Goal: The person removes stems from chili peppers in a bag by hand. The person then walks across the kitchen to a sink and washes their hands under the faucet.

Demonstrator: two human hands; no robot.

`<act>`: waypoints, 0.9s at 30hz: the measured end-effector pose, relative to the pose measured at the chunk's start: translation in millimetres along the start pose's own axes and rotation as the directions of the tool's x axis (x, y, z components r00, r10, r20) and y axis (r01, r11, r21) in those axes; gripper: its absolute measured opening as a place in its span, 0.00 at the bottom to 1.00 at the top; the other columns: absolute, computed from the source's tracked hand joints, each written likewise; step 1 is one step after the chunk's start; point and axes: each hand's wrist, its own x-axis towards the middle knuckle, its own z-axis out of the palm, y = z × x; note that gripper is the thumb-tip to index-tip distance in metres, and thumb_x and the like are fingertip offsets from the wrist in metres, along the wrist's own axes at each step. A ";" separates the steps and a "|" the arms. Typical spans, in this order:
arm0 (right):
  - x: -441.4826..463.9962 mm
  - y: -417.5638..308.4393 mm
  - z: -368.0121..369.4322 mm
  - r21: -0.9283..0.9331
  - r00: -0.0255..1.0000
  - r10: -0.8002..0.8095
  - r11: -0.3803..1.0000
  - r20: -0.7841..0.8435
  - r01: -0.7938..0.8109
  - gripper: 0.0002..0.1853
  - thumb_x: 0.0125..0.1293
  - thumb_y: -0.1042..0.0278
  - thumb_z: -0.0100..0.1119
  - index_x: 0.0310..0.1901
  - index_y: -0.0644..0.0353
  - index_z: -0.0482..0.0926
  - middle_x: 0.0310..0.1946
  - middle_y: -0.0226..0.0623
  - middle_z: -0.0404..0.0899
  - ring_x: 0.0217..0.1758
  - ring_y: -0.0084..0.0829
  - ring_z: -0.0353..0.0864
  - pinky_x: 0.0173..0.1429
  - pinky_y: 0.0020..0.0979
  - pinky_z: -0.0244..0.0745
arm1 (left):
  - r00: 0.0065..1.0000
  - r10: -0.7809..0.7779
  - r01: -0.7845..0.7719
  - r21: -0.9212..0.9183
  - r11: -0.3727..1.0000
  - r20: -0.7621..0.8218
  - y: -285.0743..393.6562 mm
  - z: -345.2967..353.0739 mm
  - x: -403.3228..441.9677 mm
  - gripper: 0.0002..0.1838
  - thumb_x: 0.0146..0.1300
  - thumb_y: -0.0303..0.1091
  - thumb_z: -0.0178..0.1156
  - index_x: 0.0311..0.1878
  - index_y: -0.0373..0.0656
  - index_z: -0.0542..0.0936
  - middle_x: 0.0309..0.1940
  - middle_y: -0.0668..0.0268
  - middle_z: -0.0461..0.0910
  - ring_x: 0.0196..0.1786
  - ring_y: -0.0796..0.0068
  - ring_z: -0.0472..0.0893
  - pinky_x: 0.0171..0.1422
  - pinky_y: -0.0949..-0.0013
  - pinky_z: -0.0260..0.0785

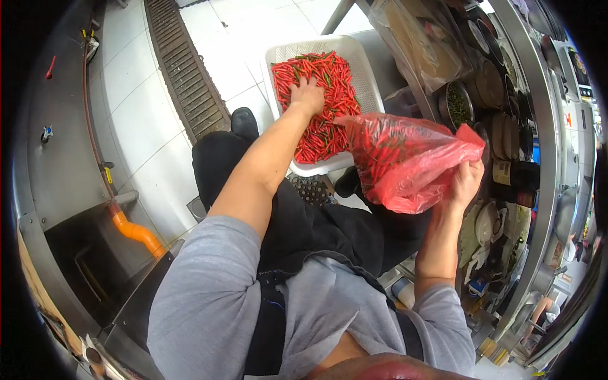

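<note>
My left hand (307, 96) rests on a heap of red chillies (326, 130), with a few green ones among them. Its fingers are spread, their tips partly sunk among the pods. The heap fills a white plastic basket (369, 75) on the floor in front of my legs. On the right, my right hand (467, 183) grips the rim of a thin red plastic bag (405, 158). This bag hangs above my knee, its left corner over the basket's edge. Red and dark shapes show through the film, but I cannot tell how full it is.
A metal shelf (535, 69) along the right holds stacked pans, dishes and a bowl of green pieces (457, 104). A drain grate (187, 69) crosses the white tiles. To the left are a steel unit (54, 171) and an orange pipe (136, 233).
</note>
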 end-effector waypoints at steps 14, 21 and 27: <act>60.1 84.3 96.2 -0.080 0.963 -0.067 0.993 0.262 0.091 0.09 0.64 0.76 0.53 0.41 0.65 0.82 0.32 0.29 0.82 0.34 0.19 0.78 0.40 0.23 0.72 | 0.915 0.403 -0.227 -0.792 0.567 0.026 -30.4 -151.0 -92.2 0.29 0.63 0.56 0.59 0.60 0.46 0.76 0.51 0.66 0.79 0.52 0.74 0.76 0.54 0.67 0.70; 17.3 124.2 116.9 -0.517 0.940 0.036 0.842 0.341 0.156 0.12 0.56 0.68 0.65 0.41 0.61 0.80 0.29 0.43 0.82 0.32 0.29 0.80 0.41 0.32 0.73 | 0.902 0.368 -0.283 -0.336 0.898 0.225 -42.9 -96.5 -65.8 0.27 0.59 0.51 0.59 0.55 0.42 0.78 0.48 0.51 0.81 0.49 0.59 0.82 0.55 0.62 0.72; 10.5 159.8 46.4 -0.378 0.981 0.188 0.905 -0.056 -0.195 0.17 0.55 0.67 0.66 0.48 0.59 0.80 0.34 0.38 0.84 0.38 0.28 0.81 0.47 0.28 0.74 | 0.968 0.182 -0.245 -0.513 0.822 -0.172 -36.5 -116.4 -84.1 0.18 0.61 0.32 0.55 0.54 0.36 0.77 0.47 0.49 0.81 0.50 0.57 0.82 0.55 0.63 0.72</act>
